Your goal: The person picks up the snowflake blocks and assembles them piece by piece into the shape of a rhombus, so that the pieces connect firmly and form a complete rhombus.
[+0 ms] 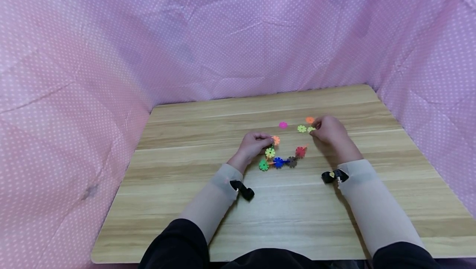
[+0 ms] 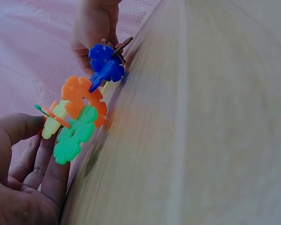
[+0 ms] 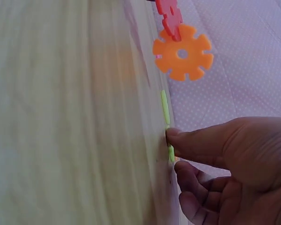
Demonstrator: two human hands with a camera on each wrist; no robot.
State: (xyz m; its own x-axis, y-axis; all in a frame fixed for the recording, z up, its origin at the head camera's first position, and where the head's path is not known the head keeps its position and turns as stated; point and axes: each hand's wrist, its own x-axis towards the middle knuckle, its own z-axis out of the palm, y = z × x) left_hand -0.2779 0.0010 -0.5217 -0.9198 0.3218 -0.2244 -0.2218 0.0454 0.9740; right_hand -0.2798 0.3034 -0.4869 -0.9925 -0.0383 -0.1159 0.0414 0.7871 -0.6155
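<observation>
Pink dotted cloth (image 1: 223, 46) rose behind the pale wooden tabletop (image 1: 208, 124), where a curved chain of notched discs (image 1: 278, 162) was near the middle, between the two hands. The left hand (image 1: 253, 144) pinched the chain near its orange and yellow end, thumb against fingers, while the right hand (image 1: 330, 129) had thumb and fingers closed on the edge of a loose yellow-green disc (image 1: 310, 129); whether that disc was clear of the tabletop could not be told. A second yellow-green disc (image 1: 301, 129) lay just beside it, with an orange disc (image 1: 310, 120) behind and a magenta disc (image 1: 283, 125) farther left. Taking so thin a piece well seemed to call for a rim pinch that left notches free, and a light left hold, since hard squeezing might twist the joints.
</observation>
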